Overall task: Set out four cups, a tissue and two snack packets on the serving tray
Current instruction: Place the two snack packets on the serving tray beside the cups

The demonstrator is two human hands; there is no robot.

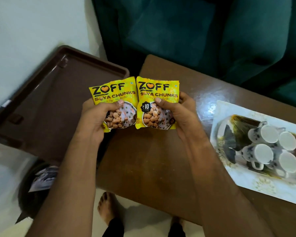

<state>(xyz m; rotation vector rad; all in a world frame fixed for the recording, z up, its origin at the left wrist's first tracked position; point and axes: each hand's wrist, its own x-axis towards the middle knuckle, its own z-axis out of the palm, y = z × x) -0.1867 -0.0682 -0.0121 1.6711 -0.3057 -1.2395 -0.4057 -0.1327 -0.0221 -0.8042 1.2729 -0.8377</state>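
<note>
Now the snack step is in hand — left hand (pixel 94 117) and right hand (pixel 176 115) each grip a yellow packet (pixel 116 98) (pixel 158 93) left of the serving tray (pixel 246 183), where four cups (pixel 270 147) sit — next, carry both across.

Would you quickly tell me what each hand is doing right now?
Left hand: closed on the left snack packet.
Right hand: closed on the right snack packet.
</note>
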